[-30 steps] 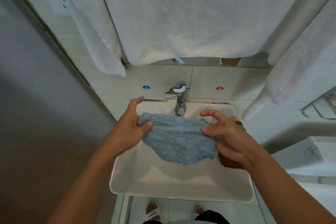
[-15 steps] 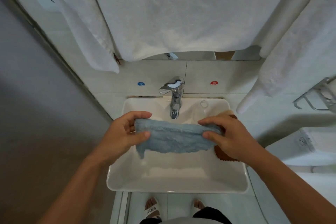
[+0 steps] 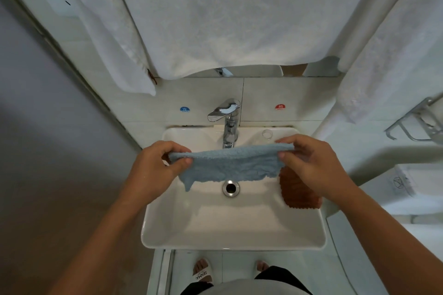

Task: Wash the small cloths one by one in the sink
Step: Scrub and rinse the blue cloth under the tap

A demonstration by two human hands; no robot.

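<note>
A small light-blue fluffy cloth (image 3: pixel 230 165) hangs stretched over the white sink (image 3: pixel 230 235), just in front of the chrome tap (image 3: pixel 227 124). My left hand (image 3: pixel 155 170) pinches its left end and my right hand (image 3: pixel 311 165) pinches its right end. The cloth's lower edge dangles above the metal drain (image 3: pixel 230 188). A brown cloth (image 3: pixel 298 195) lies on the sink's right rim, partly hidden under my right hand. No water is seen running from the tap.
White towels (image 3: pixel 227 12) hang over the wall above the sink. A clear glass (image 3: pixel 266 135) stands on the back rim right of the tap. A metal rack (image 3: pixel 417 122) is on the right wall. A grey wall stands close on the left.
Both hands spread the blue cloth wider and lifted it flatter, closer to the tap. The drain, covered before, now shows below the cloth. The view shifted downward.
</note>
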